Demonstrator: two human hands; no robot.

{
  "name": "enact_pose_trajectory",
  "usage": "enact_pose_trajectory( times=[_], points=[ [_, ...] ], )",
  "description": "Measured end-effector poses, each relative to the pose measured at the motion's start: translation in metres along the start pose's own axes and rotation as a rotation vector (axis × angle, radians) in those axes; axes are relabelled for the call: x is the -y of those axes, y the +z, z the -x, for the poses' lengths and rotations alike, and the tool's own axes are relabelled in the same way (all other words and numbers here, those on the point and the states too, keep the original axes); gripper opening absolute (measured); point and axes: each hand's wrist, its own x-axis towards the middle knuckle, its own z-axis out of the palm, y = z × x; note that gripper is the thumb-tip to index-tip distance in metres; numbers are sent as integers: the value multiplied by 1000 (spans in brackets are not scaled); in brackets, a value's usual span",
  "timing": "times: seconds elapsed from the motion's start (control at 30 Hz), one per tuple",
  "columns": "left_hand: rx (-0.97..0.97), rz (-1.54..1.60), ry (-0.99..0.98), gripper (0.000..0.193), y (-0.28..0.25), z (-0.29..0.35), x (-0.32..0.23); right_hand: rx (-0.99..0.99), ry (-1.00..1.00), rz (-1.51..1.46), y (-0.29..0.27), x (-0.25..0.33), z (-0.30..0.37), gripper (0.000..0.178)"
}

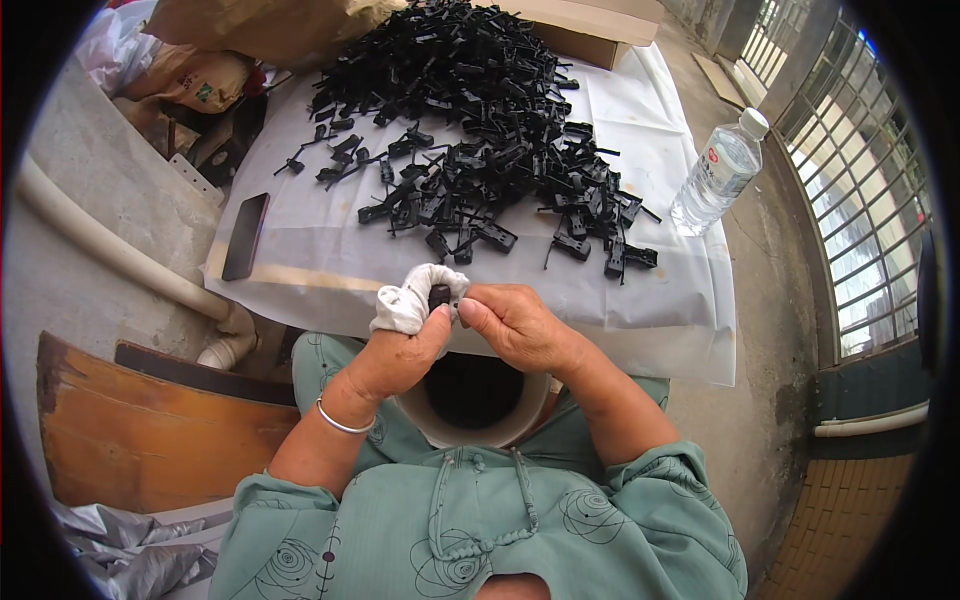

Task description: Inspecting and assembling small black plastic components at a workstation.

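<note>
My left hand (pixel 395 355) is closed on a small black plastic part (pixel 439 296), held upright between thumb and fingers. A white cloth (pixel 403 303) wraps the fingers of that hand and covers much of the grip. Close beside it, my right hand (pixel 525 325) is pinched shut, thumb against finger, right next to the part. A dark speck shows at the right fingertips, too small to name. Both hands are over the near edge of the table, above a pale bucket (pixel 418 422) with a dark inside that stands between my knees.
A big heap of black plastic parts (pixel 450 110) covers the back and middle of the sheeted table (pixel 310 225). A phone (pixel 246 236) lies at its left, a water bottle (pixel 718 172) stands at its right, and a cardboard box (pixel 590 35) sits behind. Wooden boards (pixel 150 430) lean at left.
</note>
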Motion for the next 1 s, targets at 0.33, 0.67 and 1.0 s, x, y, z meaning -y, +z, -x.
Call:
enact_pose_trajectory(
  times=[0.33, 0.67, 1.0],
  points=[
    [-96, -652, 326, 31, -1, 10, -7, 63, 119, 1, 5, -2, -7, 26],
    [-335, -308, 25, 19, -39, -4, 21, -222, -78, 735, -8, -38, -29, 12],
    [-239, 829, -55, 15, -17, -17, 19, -197, -201, 232, 4, -34, -14, 14]
  ],
)
